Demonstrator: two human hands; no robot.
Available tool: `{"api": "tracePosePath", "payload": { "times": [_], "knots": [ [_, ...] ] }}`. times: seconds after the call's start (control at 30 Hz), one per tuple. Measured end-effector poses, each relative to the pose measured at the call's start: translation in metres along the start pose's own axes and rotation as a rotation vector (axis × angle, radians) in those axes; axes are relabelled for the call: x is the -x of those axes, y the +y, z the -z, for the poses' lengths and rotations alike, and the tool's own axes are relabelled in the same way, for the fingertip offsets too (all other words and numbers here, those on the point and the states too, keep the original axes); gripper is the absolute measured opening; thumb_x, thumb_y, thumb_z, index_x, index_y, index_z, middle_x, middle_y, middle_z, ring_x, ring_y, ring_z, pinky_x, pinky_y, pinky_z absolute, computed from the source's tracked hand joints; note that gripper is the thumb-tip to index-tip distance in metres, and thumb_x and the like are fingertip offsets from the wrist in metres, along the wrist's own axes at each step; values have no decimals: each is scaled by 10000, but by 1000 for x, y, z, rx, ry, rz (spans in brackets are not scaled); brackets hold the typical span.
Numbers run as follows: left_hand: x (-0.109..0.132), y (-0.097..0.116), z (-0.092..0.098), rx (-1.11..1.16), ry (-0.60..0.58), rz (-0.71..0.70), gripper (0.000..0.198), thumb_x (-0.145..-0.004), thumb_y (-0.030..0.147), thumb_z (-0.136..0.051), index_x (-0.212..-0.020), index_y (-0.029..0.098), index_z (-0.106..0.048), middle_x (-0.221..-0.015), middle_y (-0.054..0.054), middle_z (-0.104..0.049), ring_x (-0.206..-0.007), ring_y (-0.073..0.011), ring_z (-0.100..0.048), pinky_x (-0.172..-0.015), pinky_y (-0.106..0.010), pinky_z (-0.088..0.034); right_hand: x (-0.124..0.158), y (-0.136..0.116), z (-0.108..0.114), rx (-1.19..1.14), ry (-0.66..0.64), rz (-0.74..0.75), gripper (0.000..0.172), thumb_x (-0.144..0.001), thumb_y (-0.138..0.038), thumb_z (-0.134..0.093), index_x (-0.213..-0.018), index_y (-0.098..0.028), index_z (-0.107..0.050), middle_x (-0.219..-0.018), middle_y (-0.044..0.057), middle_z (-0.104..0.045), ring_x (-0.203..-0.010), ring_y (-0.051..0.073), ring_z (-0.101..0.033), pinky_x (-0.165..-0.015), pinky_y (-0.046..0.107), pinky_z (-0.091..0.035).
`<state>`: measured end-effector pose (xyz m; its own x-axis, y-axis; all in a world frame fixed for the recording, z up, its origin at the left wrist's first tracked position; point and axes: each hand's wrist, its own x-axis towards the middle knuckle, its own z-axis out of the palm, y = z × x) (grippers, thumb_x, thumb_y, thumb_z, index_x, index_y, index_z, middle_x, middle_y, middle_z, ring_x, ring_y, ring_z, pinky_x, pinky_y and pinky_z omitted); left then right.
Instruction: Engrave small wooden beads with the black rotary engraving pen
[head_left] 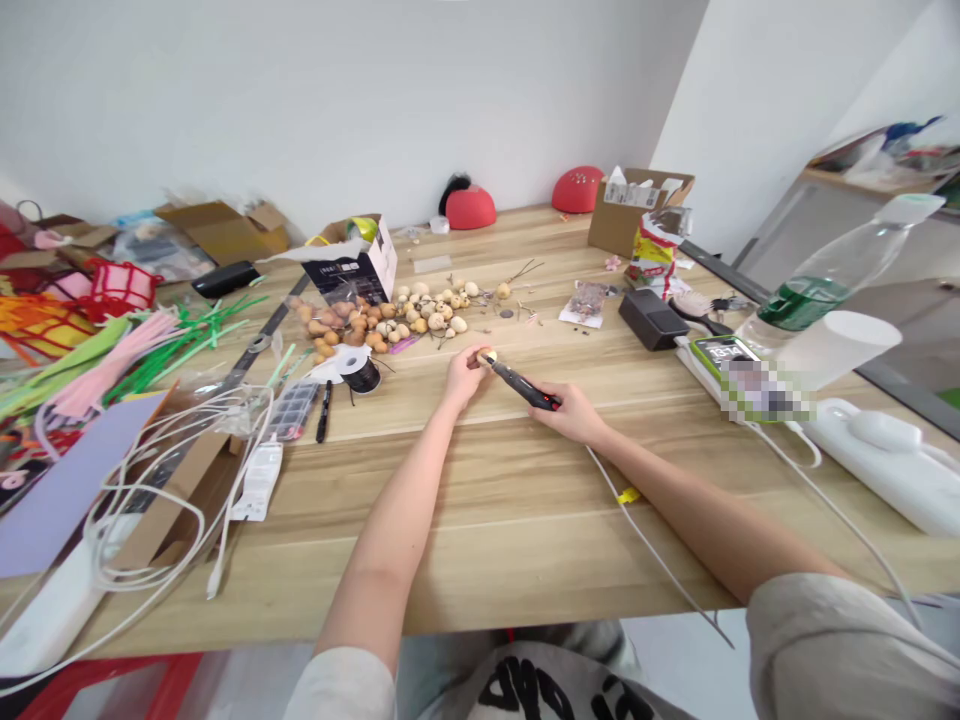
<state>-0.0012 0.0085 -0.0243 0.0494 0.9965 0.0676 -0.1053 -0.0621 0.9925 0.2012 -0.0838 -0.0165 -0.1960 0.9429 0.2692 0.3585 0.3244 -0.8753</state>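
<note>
**Black pen-shaped tool [516,382] trained on a small pale ball [487,356]**

The landmark is the pile of small round balls [416,312], tan at its left end and cream at its right. Nearer the person than the pile, off its right end, the left hand [466,374] pinches the small pale ball between its fingertips. Farther right of the pile, the right hand [571,412] wraps its fingers around the tool, whose tip points left at the ball; whether they touch is too small to tell. A red light glows on the tool's grip, and a white cable [645,540] runs out below the right hand.

Just on the near side of the pile stands a spool of black cord [361,372], with a black marker [324,412] to the near left. Behind the pile's left end is a dark-and-white printed box [382,255]. A red dome [471,208] sits beyond the pile by the wall. Right of the pile lie a clear packet [585,303] and, farther along, a black box [651,320].
</note>
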Motion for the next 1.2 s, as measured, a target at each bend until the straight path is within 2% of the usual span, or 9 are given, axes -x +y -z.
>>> {"api": "tracePosePath", "payload": {
  "times": [0.13, 0.47, 0.6, 0.7, 0.9, 1.2],
  "knots": [
    [0, 1, 0, -3, -9, 2, 442, -549, 100, -809, -975, 148, -703, -1023, -81, -758, -996, -216, -682, -1007, -383, -480, -1, 2, -1, 1, 54, -10, 489, -681, -225, -651, -1153, -191, -772, -1136, 8, -767, -1109, 352, -696, -1012, 454, -524],
    [1, -1, -1, -45, 0, -14, 440, -557, 89, -783, -986, 146, -705, -1052, -102, -758, -1007, -225, -687, -985, -386, -495, 0, 3, -2, 15, 9, 7, 494, -690, -230, -638, -1166, -196, -765, -1136, 8, -767, -1089, 338, -703, -1005, 441, -522],
    [2, 0, -2, -55, -12, -31, 447, -562, 133, -808, -997, 144, -706, -1073, -110, -756, -1012, -234, -691, -988, -383, -496, 0, 2, -1, 22, 57, 10, 485, -693, -215, -640, -1159, -186, -770, -1113, 19, -774, -1064, 341, -713, -968, 427, -546],
    [2, 0, -2, -58, 4, -29, 446, -562, 117, -788, -999, 138, -701, -1081, -116, -756, -1021, -235, -692, -981, -379, -504, 0, 2, -1, 27, 24, 16, 483, -695, -217, -644, -1160, -185, -770, -1089, 7, -778, -1058, 331, -716, -974, 411, -545],
    [-2, -3, -2, -66, 5, -33, 477, -551, 154, -808, -1013, 138, -689, -1095, -125, -753, -1051, -252, -693, -1004, -402, -500, 2, 2, 0, 62, 32, -7, 574, -706, -236, -621, -1267, -156, -717, -1262, 26, -717, -1159, 330, -680, -1019, 393, -518],
    [-2, -4, -2, -35, 27, -23, 474, -547, 139, -805, -1006, 145, -689, -1052, -103, -762, -984, -223, -701, -946, -364, -525, 1, 2, -1, 47, 21, -22, 583, -709, -244, -624, -1280, -159, -706, -1238, 16, -729, -1155, 323, -683, -1038, 402, -505]
  ]
}}
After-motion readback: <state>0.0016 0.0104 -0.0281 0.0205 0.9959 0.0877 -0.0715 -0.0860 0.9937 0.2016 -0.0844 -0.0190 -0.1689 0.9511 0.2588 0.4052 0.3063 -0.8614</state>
